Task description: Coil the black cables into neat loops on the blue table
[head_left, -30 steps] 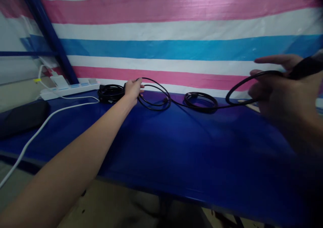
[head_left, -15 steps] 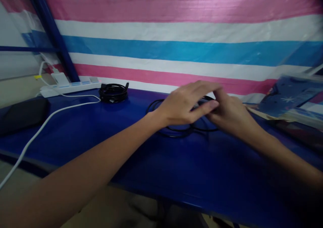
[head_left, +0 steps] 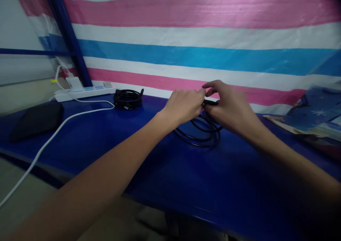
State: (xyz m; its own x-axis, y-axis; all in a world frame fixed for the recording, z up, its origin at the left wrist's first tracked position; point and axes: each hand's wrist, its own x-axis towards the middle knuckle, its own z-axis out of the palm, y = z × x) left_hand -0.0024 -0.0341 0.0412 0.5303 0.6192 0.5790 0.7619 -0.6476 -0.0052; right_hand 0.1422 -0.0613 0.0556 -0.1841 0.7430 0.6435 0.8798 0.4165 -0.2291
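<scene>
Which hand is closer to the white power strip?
Left. The left hand is to the right of the white power strip; the right hand is even farther right.

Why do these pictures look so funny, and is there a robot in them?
No robot here! These are a person's own bare hands, seen by a camera worn on their head, looking forward and down. The left hand grips a looped black cable; the right hand is right beside it, partly blurry. On the blue table lie another black coil, a white power strip, a white cord and a flat black case.
</scene>
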